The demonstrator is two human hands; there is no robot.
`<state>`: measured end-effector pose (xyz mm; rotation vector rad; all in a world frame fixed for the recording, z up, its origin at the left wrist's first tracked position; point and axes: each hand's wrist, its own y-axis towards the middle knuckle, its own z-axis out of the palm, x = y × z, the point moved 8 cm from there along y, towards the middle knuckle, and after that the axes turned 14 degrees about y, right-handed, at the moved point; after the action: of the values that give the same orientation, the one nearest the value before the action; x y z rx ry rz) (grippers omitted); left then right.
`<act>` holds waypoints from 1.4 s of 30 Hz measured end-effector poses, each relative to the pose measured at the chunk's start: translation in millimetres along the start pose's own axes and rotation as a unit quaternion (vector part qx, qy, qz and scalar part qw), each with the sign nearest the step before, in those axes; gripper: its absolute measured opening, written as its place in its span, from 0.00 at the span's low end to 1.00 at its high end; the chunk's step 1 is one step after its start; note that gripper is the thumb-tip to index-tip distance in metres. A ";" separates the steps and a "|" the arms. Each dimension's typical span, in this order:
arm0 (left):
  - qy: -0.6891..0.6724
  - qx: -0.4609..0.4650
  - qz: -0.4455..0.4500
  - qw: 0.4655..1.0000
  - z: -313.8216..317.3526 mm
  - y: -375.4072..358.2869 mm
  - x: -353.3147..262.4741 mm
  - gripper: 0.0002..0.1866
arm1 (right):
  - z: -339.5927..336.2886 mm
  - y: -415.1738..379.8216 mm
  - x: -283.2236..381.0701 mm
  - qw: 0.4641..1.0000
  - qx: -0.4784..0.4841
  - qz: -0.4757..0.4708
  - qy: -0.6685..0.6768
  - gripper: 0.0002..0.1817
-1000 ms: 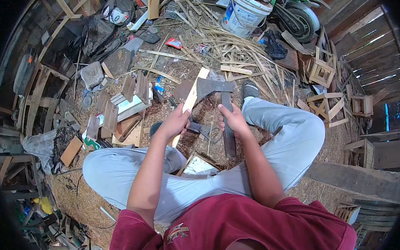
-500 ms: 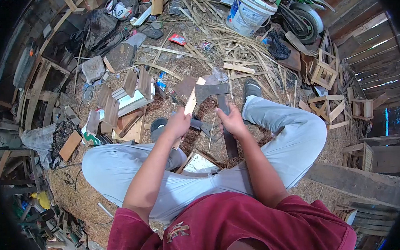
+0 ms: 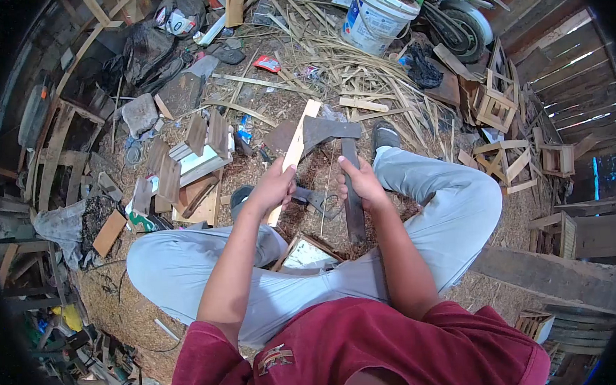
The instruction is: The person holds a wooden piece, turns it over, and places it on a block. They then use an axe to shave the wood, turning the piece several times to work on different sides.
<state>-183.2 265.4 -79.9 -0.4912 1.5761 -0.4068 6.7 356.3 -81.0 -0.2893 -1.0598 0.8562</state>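
My left hand [image 3: 274, 187] is wrapped round a narrow, pale wood strip [image 3: 297, 141] that slants up and to the right. In my right hand [image 3: 363, 182] is the dark handle of an axe [image 3: 355, 218]. The axe's grey head [image 3: 327, 130] is at the top, its blade turned toward the strip; whether the two touch cannot be made out. Below and between my hands, a wooden box with a whitish inside [image 3: 308, 255] sits near my lap.
Wooden blocks [image 3: 196, 163] stand on the floor at the left. Thin wood offcuts [image 3: 357, 71] lie heaped ahead, near a white bucket [image 3: 378, 18] and a wheel [image 3: 463, 32]. Small wooden frames [image 3: 497, 106] are at the right, and a thick plank [image 3: 549, 277] lies lower right.
The axe and my right hand have shifted slightly right. More of the strip shows above and below my left hand, and it stands a little apart from the axe blade.
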 end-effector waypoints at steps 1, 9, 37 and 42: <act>0.000 0.004 -0.002 1.000 0.0 -3.1 -7.7 0.14 | -0.3 -0.3 1.2 1.000 0.009 0.013 0.024 0.15; 0.133 -0.039 -0.013 0.990 -6.5 -7.2 -4.2 0.15 | -1.3 1.7 -3.8 0.994 -0.028 -0.050 -0.092 0.13; 0.175 -0.104 0.042 0.978 -6.2 -5.3 -9.1 0.13 | 14.1 -7.9 0.7 0.997 -0.029 -0.050 -0.059 0.13; 0.389 -0.248 0.132 0.877 -12.8 -8.6 -14.7 0.16 | 19.5 -10.9 0.3 0.984 -0.048 -0.112 -0.133 0.12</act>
<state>-194.9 265.7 -62.1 -0.5156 2.5265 0.0486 -4.7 345.8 -64.8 -0.1333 -1.3583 0.6528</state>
